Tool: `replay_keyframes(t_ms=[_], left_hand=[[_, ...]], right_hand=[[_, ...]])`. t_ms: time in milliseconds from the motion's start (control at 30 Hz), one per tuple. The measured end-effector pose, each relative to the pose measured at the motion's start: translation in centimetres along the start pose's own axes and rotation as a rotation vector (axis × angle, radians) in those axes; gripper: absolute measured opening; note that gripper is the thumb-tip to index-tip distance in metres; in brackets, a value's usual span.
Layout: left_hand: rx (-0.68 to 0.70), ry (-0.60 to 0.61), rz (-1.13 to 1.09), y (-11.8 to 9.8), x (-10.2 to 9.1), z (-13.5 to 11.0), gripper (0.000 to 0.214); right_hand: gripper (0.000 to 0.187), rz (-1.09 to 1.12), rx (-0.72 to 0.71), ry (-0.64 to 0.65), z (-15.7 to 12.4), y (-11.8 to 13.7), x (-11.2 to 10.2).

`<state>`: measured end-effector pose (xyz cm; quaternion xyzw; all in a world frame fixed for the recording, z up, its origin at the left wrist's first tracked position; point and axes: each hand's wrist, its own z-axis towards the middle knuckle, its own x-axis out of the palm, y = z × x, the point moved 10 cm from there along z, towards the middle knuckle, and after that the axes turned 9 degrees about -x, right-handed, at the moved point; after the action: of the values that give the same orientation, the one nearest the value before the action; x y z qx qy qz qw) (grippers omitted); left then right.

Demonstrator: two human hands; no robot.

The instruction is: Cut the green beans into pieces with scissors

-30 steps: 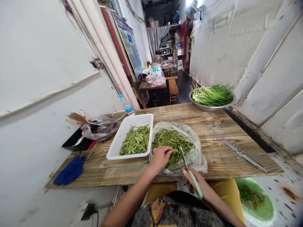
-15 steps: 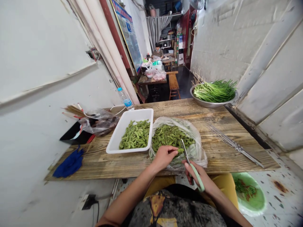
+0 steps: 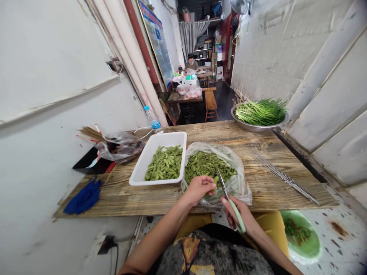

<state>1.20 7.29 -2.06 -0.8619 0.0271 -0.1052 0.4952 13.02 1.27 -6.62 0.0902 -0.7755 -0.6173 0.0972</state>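
Note:
Between the thumb and fingers of my left hand [image 3: 200, 188] is a green edamame pod [image 3: 215, 180], held over the near side of a clear plastic bag [image 3: 242, 179]. Many loose pods [image 3: 208, 163] fill that bag. My right hand [image 3: 236, 212] is closed round the pale green handles of a pair of scissors [image 3: 223, 184]. The blades point up and away, close beside the pod, and look nearly closed. Left of the bag, touching its edge, stands a white tray [image 3: 137, 174] with a heap of pods [image 3: 163, 163] in it.
Metal skewers [image 3: 283, 175] lie on the wooden table [image 3: 120, 200] at right. A steel bowl [image 3: 258, 127] of green stalks stands at the far right corner. A water bottle [image 3: 155, 121], a blue cloth [image 3: 83, 198] and a green bin [image 3: 311, 244] surround the work. A person [image 3: 191, 64] sits far back.
The pod has turned more upright in my left hand. The scissors have shifted slightly left, with their blades looking closer together. The tray and bag stay in place.

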Motion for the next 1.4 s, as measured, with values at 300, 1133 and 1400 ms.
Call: replay_keyframes(t_ms=[300,1133,1400], left_hand=[[0.086,-0.101,-0.347,-0.3,-1.2,0.1,0.037],[0.682,-0.199,1.563,-4.7,-0.1,-2.0,0.028],[0.533,-0.167,1.040,-4.2,-0.6,-0.2,0.018]], right_hand=[[0.055,0.001,-0.031,0.062,-0.6,2.4,1.3],[0.043,0.189,0.044,0.033,0.2,-1.5,0.3],[0.040,0.057,-0.012,0.066,-0.4,-0.7,0.2]])
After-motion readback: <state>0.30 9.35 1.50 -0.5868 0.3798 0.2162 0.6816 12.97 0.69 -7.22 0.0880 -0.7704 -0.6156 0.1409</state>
